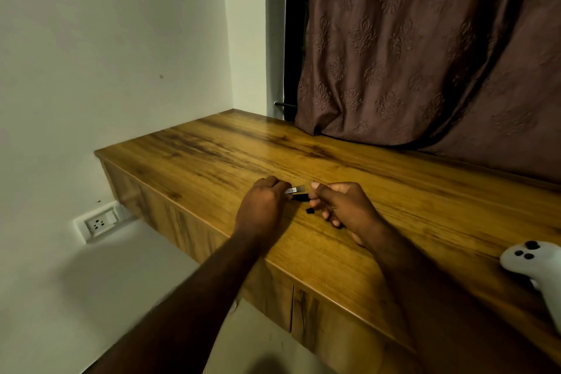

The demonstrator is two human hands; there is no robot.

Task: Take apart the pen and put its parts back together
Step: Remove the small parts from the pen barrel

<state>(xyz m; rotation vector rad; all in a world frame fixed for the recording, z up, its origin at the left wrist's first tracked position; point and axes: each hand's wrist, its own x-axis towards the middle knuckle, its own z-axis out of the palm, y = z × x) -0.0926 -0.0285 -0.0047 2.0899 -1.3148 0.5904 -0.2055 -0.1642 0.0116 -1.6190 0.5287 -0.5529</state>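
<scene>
Glossy wood-grain surface (pixel 394 191), both hands low over it. Left hand (pixel 264 203) curls round the clear, labelled barrel (pixel 294 190); right hand (pixel 340 206) looks to pinch the slim black part (pixel 300 197) beside it. Tiny black bit (pixel 309 210) lies loose just below. Best keep the pieces in line and move them straight, gently.

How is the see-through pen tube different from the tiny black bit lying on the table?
The see-through tube is pale, with a label on it; the tiny black bit is dark and plain. The tube is longer; the black bit is a short stub. The left hand grips the tube, while the black bit lies loose on the wooden table. Both look like parts of the pen.
</scene>
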